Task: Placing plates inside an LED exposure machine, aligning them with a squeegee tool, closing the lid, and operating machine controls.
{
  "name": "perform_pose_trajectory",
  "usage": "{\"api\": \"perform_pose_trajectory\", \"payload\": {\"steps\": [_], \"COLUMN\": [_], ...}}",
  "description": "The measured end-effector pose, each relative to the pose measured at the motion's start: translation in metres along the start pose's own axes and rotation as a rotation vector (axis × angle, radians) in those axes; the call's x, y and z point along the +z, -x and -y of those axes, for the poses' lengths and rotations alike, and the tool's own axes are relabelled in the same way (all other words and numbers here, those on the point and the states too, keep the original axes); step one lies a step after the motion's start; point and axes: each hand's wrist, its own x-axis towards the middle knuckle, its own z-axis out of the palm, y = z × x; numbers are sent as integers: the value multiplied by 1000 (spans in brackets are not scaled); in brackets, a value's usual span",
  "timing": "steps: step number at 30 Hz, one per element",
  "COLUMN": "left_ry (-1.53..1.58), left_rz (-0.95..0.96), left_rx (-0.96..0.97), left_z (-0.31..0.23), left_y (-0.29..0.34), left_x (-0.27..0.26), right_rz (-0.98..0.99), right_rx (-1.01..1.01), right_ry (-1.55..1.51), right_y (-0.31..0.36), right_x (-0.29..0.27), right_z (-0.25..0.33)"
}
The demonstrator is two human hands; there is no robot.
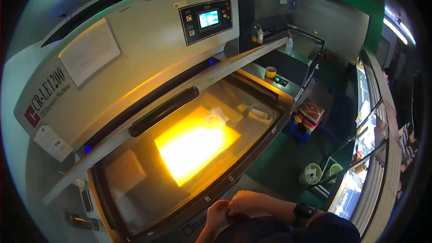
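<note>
My left hand (218, 213) and my right hand (243, 202) meet in front of my body, just off the front edge of a large exposure machine (157, 13). Both are closed, their fingers curled in against each other. Whatever they hold, if anything, is hidden. Beyond them lies the machine's framed glass bed (180, 200), with a bright yellow glowing rectangle (193, 148) in its middle. A metal crossbar with a black grip handle (164, 111) runs above the bed. Under the glass, a brownish square sheet (123, 171) sits left of the glow. My right wrist wears a dark band (306, 210).
A control panel with a lit screen (209, 19) is on the machine's front. A phone (87, 200) and a clear bottle (81, 220) lie at lower left. A tape roll (270, 72) and squeeze bottle (289, 46) stand farther back. Green bins (310, 174) and a lit glass partition (362, 130) are right.
</note>
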Motion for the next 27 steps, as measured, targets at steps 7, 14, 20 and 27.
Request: {"api": "perform_pose_trajectory", "payload": {"steps": [7,14,20,27], "left_ry": [599,629,637,847], "left_rz": [50,-209,-332,-236], "left_rx": [-111,-58,341,487], "left_z": [102,18,-86,-129], "left_y": [48,20,-3,-10], "left_x": [-2,-36,-68,-68], "right_rz": [-926,-1384,-1466,-1151], "right_rx": [-221,-388,-505,-533], "right_ry": [347,262,298,242], "right_y": [3,-24,-32,-24], "right_x": [-156,-300,-279,-197], "right_z": [32,89,59,5]}}
